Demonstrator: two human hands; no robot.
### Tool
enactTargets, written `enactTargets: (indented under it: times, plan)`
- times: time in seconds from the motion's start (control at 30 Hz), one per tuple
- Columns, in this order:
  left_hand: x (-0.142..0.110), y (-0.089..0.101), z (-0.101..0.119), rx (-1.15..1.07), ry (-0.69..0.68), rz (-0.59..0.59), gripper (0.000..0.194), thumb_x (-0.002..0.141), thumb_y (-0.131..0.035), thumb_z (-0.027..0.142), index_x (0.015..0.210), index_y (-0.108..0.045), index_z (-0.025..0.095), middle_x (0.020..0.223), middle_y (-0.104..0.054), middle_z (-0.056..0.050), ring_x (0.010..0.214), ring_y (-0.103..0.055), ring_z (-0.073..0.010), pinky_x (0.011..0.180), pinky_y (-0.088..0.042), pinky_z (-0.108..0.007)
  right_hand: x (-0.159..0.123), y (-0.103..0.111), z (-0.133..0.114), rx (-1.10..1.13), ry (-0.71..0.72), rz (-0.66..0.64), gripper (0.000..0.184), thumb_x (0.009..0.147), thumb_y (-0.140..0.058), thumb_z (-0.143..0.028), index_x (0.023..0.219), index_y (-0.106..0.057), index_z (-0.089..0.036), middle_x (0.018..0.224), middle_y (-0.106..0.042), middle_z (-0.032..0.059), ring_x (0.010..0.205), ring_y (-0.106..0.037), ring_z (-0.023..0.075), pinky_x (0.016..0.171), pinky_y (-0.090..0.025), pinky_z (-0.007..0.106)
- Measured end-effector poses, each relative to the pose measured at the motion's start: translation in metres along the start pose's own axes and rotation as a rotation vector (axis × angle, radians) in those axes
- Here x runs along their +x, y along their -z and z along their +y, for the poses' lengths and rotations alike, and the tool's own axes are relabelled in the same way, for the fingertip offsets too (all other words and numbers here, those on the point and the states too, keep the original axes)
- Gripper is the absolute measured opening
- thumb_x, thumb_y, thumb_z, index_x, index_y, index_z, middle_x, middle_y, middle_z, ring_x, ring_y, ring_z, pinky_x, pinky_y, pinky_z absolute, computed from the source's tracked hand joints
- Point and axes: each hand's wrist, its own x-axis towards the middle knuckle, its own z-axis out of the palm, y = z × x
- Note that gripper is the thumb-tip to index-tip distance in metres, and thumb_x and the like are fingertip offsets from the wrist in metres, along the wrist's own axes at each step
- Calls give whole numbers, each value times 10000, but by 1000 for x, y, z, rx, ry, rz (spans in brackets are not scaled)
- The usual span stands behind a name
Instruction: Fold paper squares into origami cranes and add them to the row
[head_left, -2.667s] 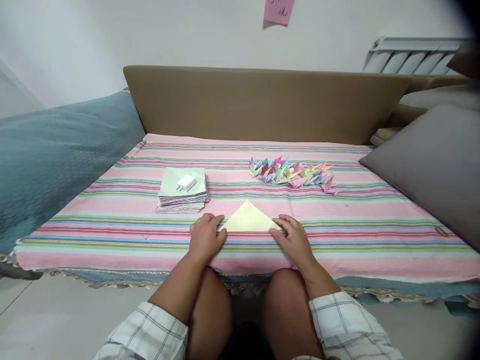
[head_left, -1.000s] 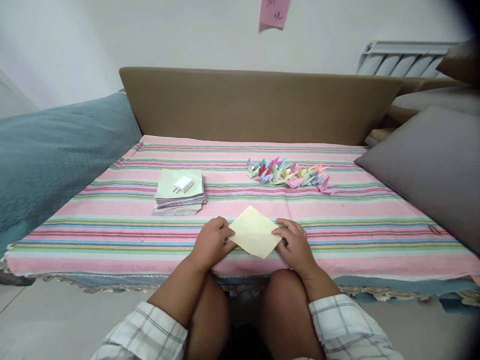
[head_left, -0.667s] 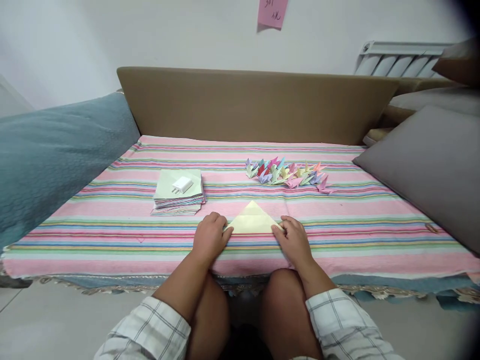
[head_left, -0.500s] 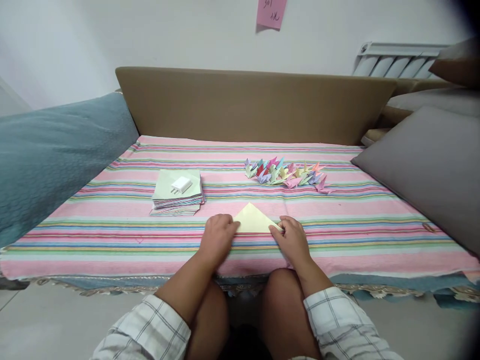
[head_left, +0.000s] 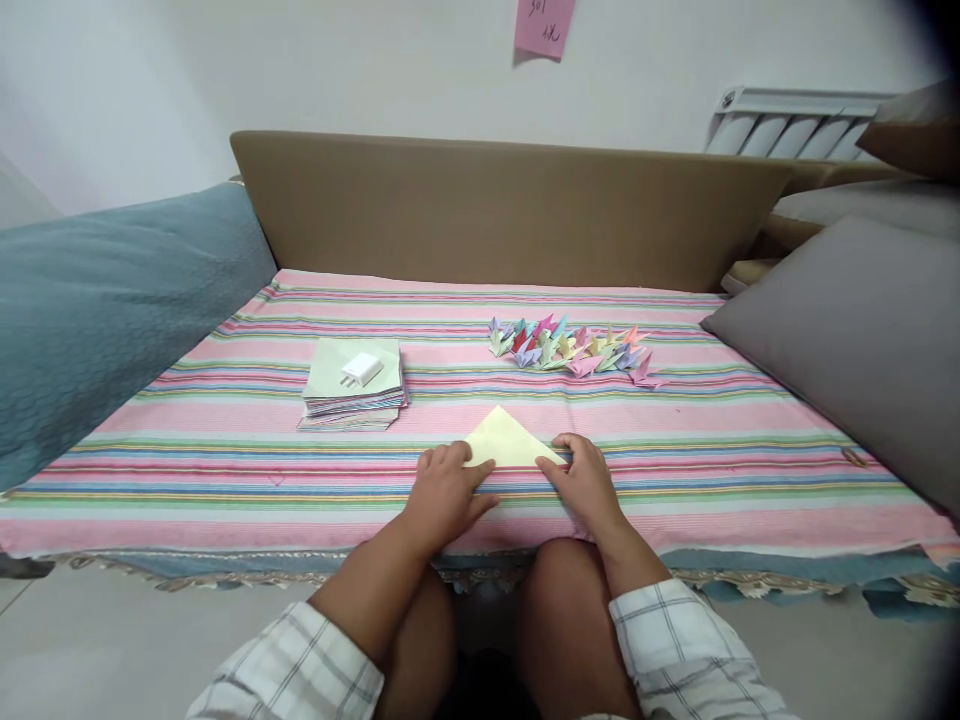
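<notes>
One palm-down left hand (head_left: pixel 442 497), thumb spread, touches the yellow paper (head_left: pixel 500 440).

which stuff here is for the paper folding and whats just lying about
For folding:
yellow sheet, left hand and right hand on it
paper stack, probably spare sheets
paper birds, probably finished

Lying about:
white plug adapter on the stack
gray cushion
pink wall note

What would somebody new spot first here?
Probably the bright crowd of folded paper birds, bunched toward the back of the striped cloth. Next, perhaps the pale yellow paper triangle in front, between the left hand and right hand.
</notes>
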Motion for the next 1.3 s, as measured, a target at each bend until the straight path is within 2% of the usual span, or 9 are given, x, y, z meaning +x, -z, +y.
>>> enactTargets:
  times: [0.1, 0.2, 0.37, 0.43, 0.6, 0.77, 0.97, 1.13, 1.3]
  plan:
    - [-9, 5, -18, -14, 105, 35, 298, 835, -528, 438, 1098, -648, 365, 1008, -531, -61, 927, -488, -238, 799, -348, -392, -1, 1, 10, 105, -11, -9, 363, 759, -537, -375, 1068, -550, -185, 1105, -603, 95, 1041, -520, 254, 907, -410, 428]
    - [-13, 9, -30, -29, 168, 55, 259, 847, -505, 424, 993, -702, 340, 908, -547, -51, 852, -501, -214, 755, -357, -363, -2, 1, 13, 133, 2, -9, 346, 771, -494, -319, 1078, -564, -175, 1107, -608, 97, 1051, -520, 248, 931, -406, 432]
    - [-5, 12, -29, -65, 256, 70, 241, 836, -514, 383, 817, -704, 236, 859, -572, -52, 841, -527, -204, 735, -373, -326, -4, 1, 12, 87, 69, 21, 319, 778, -439, -244, 1042, -601, -167, 1057, -630, 95, 1019, -531, 243, 934, -406, 436]
    - [0, 12, -25, -77, 303, 73, 245, 823, -526, 403, 895, -666, 216, 911, -587, -60, 889, -532, -218, 760, -377, -333, -5, 1, 11, 75, 104, 26, 317, 798, -444, -269, 1049, -612, -172, 1064, -631, 93, 1026, -529, 244, 942, -400, 437]
    - [7, 6, -20, -100, 360, 57, 423, 798, -550, 435, 1181, -556, 255, 1061, -573, -72, 992, -510, -251, 843, -360, -391, -8, 1, 10, 42, 155, 22, 367, 791, -537, -408, 1067, -639, -189, 1140, -608, 105, 1073, -515, 270, 953, -395, 461]
    - [6, 4, -22, -177, 360, 103, 313, 782, -571, 373, 1076, -636, 285, 991, -574, -43, 948, -525, -231, 835, -367, -398, -10, 0, 11, 116, 183, 72, 292, 792, -553, -383, 995, -664, -205, 1122, -604, 103, 1052, -527, 255, 944, -412, 458]
    - [10, 4, -25, -335, 300, 244, 74, 752, -584, 226, 771, -656, 216, 927, -566, -28, 912, -527, -187, 815, -409, -336, -10, -1, 9, 219, 198, 108, 193, 810, -518, -288, 857, -695, -228, 1105, -588, 99, 1061, -512, 239, 905, -445, 440]
    - [11, -2, -31, -314, 187, 268, 285, 722, -458, 36, 770, -676, 214, 896, -566, -37, 892, -515, -180, 802, -426, -323, -9, 2, 10, 176, 209, 60, 285, 768, -442, -190, 838, -716, -229, 1158, -577, 81, 1102, -483, 245, 966, -387, 462]
    - [6, 0, -30, -226, 172, 145, 290, 765, -445, 86, 780, -698, 227, 896, -594, -40, 867, -517, -192, 790, -408, -341, -8, 5, 5, 85, 178, 2, 238, 812, -494, -327, 814, -703, -212, 1151, -585, 100, 1123, -467, 267, 964, -383, 457]
